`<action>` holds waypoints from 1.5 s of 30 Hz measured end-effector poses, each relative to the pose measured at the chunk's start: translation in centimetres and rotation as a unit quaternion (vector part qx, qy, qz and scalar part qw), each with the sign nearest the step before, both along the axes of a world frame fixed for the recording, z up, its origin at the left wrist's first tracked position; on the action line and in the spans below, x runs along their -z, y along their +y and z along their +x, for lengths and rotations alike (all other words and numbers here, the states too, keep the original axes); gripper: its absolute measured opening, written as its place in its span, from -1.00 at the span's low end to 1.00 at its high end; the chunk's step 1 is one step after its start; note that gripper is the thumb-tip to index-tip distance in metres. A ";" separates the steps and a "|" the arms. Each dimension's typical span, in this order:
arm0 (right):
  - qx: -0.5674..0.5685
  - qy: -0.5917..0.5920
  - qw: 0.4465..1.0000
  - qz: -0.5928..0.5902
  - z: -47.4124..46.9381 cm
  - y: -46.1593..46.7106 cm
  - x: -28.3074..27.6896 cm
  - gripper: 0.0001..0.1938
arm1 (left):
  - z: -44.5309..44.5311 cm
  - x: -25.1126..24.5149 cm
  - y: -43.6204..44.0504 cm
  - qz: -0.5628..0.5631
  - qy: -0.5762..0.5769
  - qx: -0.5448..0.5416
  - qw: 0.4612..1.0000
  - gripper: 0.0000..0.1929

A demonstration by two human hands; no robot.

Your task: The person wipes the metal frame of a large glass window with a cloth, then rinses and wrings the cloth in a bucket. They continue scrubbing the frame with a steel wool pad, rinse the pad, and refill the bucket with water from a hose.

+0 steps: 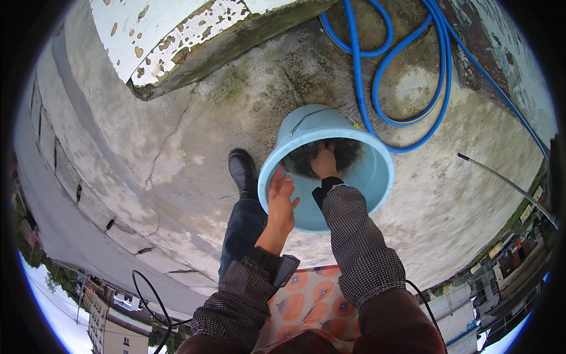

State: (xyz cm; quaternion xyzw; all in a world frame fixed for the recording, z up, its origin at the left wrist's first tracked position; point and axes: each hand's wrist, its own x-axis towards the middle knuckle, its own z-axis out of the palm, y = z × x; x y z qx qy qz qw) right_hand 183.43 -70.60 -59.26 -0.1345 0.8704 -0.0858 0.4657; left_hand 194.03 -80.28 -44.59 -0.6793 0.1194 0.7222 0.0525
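A light blue plastic bucket (381, 188) is in front of me, its wide mouth facing me. My right hand (324, 161) reaches deep inside it, against a dark, blurred mass (349, 152) at the bottom. I cannot tell whether that mass is murky water or something solid. The right fingertips are partly lost in the dark, so their grip is unclear. At the bucket's left rim my left hand (282, 199) has its fingers apart and holds nothing; whether it touches the rim is unclear. A thin metal handle (305, 119) lies against the bucket's far side.
A coiled blue hose (446, 88) lies beyond the bucket on the stained concrete floor (212, 119). A block with peeling white paint (185, 44) juts in at upper left. My black boot (242, 170) stands left of the bucket. A thin pole (508, 186) is at right.
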 end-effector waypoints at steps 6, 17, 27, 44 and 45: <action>-0.041 0.032 0.951 -0.304 1.0 -1.4 -14.0 -0.78 | -1.9 -0.8 -1.0 0.007 0.008 0.007 1.000 -0.21; 0.144 0.010 0.923 -0.357 1.8 -3.3 -17.8 -0.75 | -1.7 0.9 0.6 0.107 0.185 -0.246 0.945 -0.64; -0.015 0.141 0.983 -0.115 -3.6 5.0 -6.4 -0.79 | -2.8 0.5 0.7 -0.039 0.053 -0.048 0.997 -0.52; 0.080 -0.054 0.955 -0.279 1.8 0.2 -11.4 -0.69 | -2.4 -0.5 -1.3 0.003 0.004 0.023 1.000 -0.28; 0.089 -0.076 0.940 -0.322 1.8 0.1 -14.7 -0.71 | -2.5 -0.3 -1.5 -0.010 0.067 -0.008 0.998 -0.26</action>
